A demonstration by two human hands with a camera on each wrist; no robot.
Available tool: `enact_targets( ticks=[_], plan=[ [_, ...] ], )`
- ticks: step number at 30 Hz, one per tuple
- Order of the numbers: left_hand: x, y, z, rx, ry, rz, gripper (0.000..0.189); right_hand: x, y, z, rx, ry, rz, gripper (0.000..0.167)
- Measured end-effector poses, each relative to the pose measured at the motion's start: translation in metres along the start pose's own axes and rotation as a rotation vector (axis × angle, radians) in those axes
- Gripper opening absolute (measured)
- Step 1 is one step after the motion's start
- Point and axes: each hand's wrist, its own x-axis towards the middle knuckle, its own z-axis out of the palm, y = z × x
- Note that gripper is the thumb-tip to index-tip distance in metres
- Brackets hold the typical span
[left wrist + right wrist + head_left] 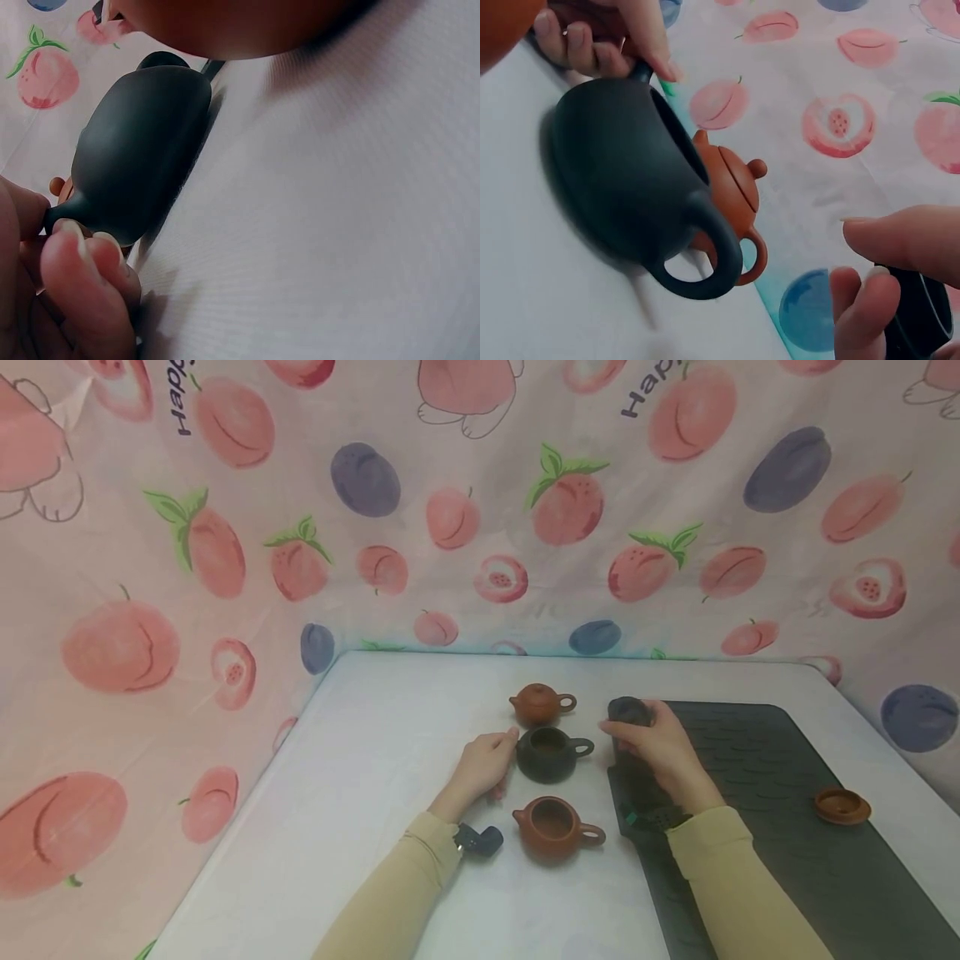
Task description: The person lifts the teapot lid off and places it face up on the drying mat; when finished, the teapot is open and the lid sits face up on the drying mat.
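A black teapot (547, 757) with an uncovered top stands between two reddish-brown ones. My left hand (483, 764) pinches its spout between thumb and fingers, as the left wrist view shows close up. To the right of its handle, my right hand (663, 747) holds a small round black teapot lid (628, 711) above the near-left corner area of the dark tray. In the right wrist view only part of that lid (922, 315) shows behind the fingers. Behind the black pot is a lidded brown teapot (537, 704); in front sits a lidless brown teapot (551, 829).
A dark ridged tea tray (757, 852) covers the right side of the white table (330, 802). On its right edge lies a small brown lid (842, 807). Fruit-patterned cloth (465, 468) hangs behind and at the sides.
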Motion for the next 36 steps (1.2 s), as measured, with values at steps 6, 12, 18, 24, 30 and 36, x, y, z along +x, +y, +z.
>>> enact_targets(
  ticks=[6,12,18,24,30,36],
  plan=[
    [0.000,-0.002,0.001,-0.003,0.000,-0.005,0.055,0.001,0.004,-0.001,-0.050,-0.002,-0.027,0.090],
    [0.001,-0.002,0.005,-0.004,-0.014,-0.023,0.054,-0.006,0.009,-0.014,-0.125,-0.009,-0.055,0.098],
    [0.002,0.005,0.004,0.011,-0.006,0.006,0.055,-0.020,0.010,-0.030,-0.314,0.060,-0.094,0.102],
    [0.001,0.002,0.000,0.022,-0.001,-0.003,0.055,-0.029,0.028,-0.041,-0.516,0.120,-0.138,0.091],
    [0.002,0.000,0.000,0.025,-0.004,0.006,0.054,-0.035,0.039,-0.053,-0.516,0.175,-0.170,0.090],
    [0.002,0.001,-0.001,0.019,-0.003,0.014,0.054,-0.041,0.043,-0.065,-0.462,0.250,-0.143,0.090]
  ],
)
